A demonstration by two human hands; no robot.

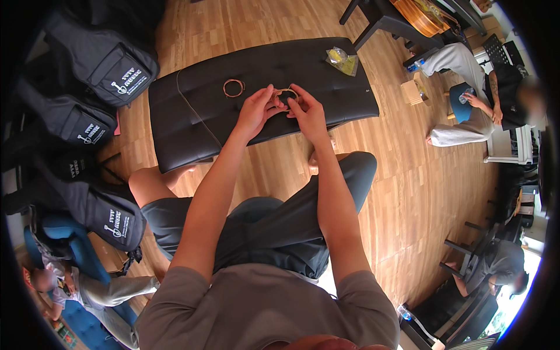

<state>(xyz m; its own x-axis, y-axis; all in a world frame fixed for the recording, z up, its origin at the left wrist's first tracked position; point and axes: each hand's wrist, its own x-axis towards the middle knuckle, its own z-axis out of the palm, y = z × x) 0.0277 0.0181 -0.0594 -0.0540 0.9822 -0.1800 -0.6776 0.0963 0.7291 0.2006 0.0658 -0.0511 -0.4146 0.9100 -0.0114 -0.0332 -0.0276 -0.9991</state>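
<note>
Both my hands meet above a black padded bench (175,131), closed on a thin, tan coiled cord (286,91). My left hand (257,111) pinches its left side, fingers bent inward. On the other side my right hand (307,114) grips the loop between thumb and fingers. Part of the loop is hidden behind the fingertips. A similar reddish-brown coil (234,88) lies on the bench left of my hands. Farther left, a long thin cord (195,109) runs across the bench top. A clear plastic bag with something yellow (342,61) rests near the far right corner.
Black instrument bags (111,67) stand along the left. A person on a blue couch (87,315) is at lower left. Another person (507,93) sits at right near an open cardboard box (414,90). A wooden guitar (420,16) is at the far right.
</note>
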